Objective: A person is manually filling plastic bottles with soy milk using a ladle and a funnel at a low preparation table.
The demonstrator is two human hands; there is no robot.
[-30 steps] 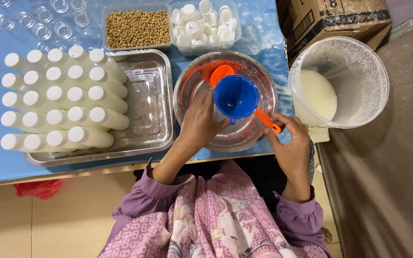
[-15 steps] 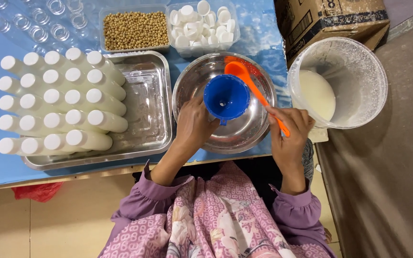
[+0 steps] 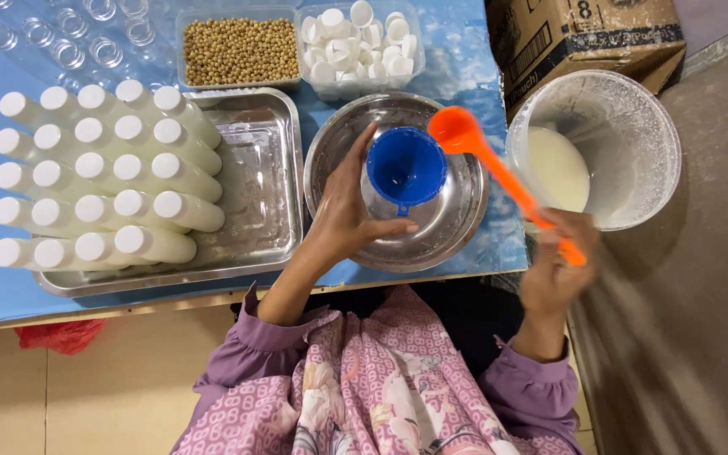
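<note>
My left hand (image 3: 345,211) grips a clear bottle topped by a blue funnel (image 3: 404,167), held upright inside a round steel bowl (image 3: 457,223). My right hand (image 3: 559,261) holds an orange ladle (image 3: 499,173) by its handle; the ladle's cup hovers over the bowl's right rim, just right of the funnel. A white bucket (image 3: 634,118) with white liquid (image 3: 556,167) stands to the right of the bowl, beyond the ladle.
A steel tray (image 3: 259,177) on the left holds several capped bottles filled with white liquid (image 3: 103,177). Behind are a tub of soybeans (image 3: 238,49), a tub of white caps (image 3: 355,38), empty clear bottles (image 3: 61,42) and a cardboard box (image 3: 583,38).
The ladle has swung from over the funnel out to the right, towards the bucket. My right hand moved right and slightly down. My left hand stays on the bottle.
</note>
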